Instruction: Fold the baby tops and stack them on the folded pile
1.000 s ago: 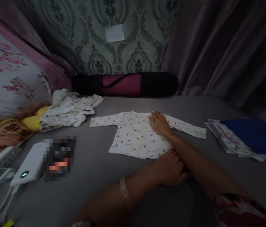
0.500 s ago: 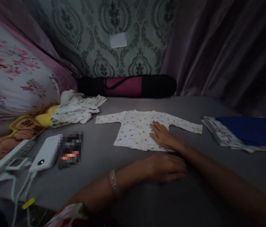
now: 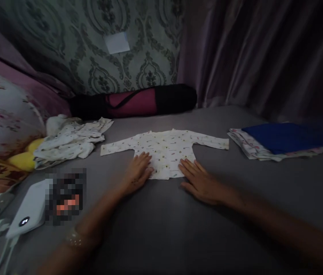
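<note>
A small white long-sleeved baby shirt (image 3: 165, 152) with a little print lies spread flat on the grey sheet, its sleeves stretched out to both sides. Flat on its lower left side rests my left hand (image 3: 138, 173), fingers extended. My right hand (image 3: 200, 181) lies on the lower right side with its fingers spread and thumb apart. Neither hand grips the cloth. The bottom hem shows between the two hands, while its corners are partly covered by them.
Folded clothes with a blue piece (image 3: 286, 137) on top lie at right. A crumpled printed garment (image 3: 69, 141) sits at left, near a yellow plush toy (image 3: 20, 162). A white power bank (image 3: 31, 208) with cables is front left. A black and pink bag (image 3: 135, 102) lies along the wall.
My left hand has moved from beside my right wrist to the shirt's lower left side and opened out. My right hand has slid toward the lower right side. The view has turned right.
</note>
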Tool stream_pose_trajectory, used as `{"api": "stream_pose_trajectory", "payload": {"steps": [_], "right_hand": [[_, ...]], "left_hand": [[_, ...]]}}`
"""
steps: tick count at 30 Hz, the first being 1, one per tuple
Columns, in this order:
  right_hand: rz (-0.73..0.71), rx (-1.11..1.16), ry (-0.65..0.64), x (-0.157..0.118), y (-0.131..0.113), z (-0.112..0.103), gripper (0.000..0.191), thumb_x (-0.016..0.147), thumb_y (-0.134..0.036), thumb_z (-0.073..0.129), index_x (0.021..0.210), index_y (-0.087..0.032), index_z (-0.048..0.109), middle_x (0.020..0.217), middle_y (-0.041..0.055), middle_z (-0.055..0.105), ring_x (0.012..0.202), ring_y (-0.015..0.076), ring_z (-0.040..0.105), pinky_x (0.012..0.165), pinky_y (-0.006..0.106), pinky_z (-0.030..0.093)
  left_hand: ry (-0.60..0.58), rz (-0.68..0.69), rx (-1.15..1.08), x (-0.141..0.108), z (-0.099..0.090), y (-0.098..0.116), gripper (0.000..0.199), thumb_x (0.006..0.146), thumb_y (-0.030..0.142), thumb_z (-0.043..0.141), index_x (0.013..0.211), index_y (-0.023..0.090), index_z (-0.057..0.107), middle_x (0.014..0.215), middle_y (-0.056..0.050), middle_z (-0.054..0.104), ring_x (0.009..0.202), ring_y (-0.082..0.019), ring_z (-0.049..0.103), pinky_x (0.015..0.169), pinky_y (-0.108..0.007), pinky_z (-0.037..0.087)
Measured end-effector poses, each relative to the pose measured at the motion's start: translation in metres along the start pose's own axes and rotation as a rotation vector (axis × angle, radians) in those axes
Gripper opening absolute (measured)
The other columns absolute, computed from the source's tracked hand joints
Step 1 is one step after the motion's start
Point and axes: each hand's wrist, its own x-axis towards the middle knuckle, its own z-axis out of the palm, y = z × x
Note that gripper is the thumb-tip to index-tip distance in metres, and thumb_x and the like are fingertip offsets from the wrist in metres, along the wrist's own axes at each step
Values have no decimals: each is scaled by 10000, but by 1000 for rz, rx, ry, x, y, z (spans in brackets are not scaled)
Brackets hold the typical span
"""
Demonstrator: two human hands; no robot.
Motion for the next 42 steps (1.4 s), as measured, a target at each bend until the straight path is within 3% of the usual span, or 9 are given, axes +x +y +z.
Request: {"api": "stream_pose_trajectory", "payload": {"steps": [6, 9, 13, 15, 18, 23, 29, 35, 42], "right_hand": [[17, 64, -7, -2, -7, 2, 686, 955, -579, 278, 1504, -168, 272, 1577, 94, 186, 1452, 258, 133, 1193, 446, 111], [44, 223, 56, 3, 1, -6, 525, 956, -508, 347, 1353, -211, 520, 1475, 78, 430, 1367, 252, 364, 1133, 412, 278], [449, 449, 309, 10, 28, -22, 464, 945, -427, 320, 986, -171, 705, 954, 74, 715, 894, 204, 640, 769, 296, 487], [641, 441, 365, 9, 42, -26, 464, 920, -438, 348, 851, -150, 706, 730, 57, 680, 687, 181, 607, 610, 260, 441], [715, 379, 268, 5, 51, -24, 417, 879, -440, 421, 705, -162, 679, 564, 15, 594, 536, 148, 527, 505, 245, 340], [667, 266, 143, 2, 37, -18, 399, 824, -524, 525, 658, -193, 674, 614, 28, 633, 585, 153, 558, 507, 246, 312], [677, 261, 124, 1, 29, -16, 329, 787, -470, 580, 623, -196, 659, 565, 3, 603, 532, 123, 530, 472, 241, 269], [655, 519, 66, 1, 30, -17, 342, 808, -416, 549, 574, -175, 615, 492, -12, 569, 423, 90, 482, 426, 209, 271], [796, 694, -33, -3, 26, -29, 302, 807, -357, 531, 566, -178, 567, 453, -16, 537, 336, 72, 414, 363, 195, 254]], "left_hand": [[-211, -151, 217, -4, 5, -9, 637, 977, 508, 198, 1477, 124, 289, 1562, -147, 216, 1451, -278, 156, 1157, -485, 209], [-217, -153, 213, -5, 4, -9, 636, 973, 522, 209, 1474, 141, 296, 1560, -143, 232, 1447, -282, 184, 1148, -517, 207], [-137, -99, 201, -1, -3, -9, 512, 967, 460, 312, 1365, 173, 459, 1473, -146, 415, 1389, -300, 331, 1116, -589, 214], [-44, -55, 167, 8, -8, -4, 404, 959, 391, 365, 1256, 191, 552, 1367, -129, 534, 1299, -283, 452, 1094, -566, 273], [12, 67, 23, 33, -9, 14, 310, 943, 317, 414, 1144, 187, 610, 1174, -104, 648, 1107, -234, 583, 1001, -450, 417], [-54, 327, -206, 99, 13, 56, 299, 912, 163, 400, 1124, 163, 611, 1104, -98, 637, 1012, -173, 604, 894, -320, 488], [-275, 576, -121, 167, 41, 85, 351, 836, 47, 413, 1095, 161, 621, 1167, -82, 634, 1088, -171, 574, 948, -316, 451], [-398, 664, -61, 184, 31, 86, 204, 853, 105, 449, 915, 161, 636, 998, -61, 657, 950, -161, 589, 861, -280, 456], [-324, 588, 8, 176, 34, 101, 204, 896, 145, 389, 920, 158, 591, 955, -67, 604, 890, -166, 563, 795, -276, 456]]}}
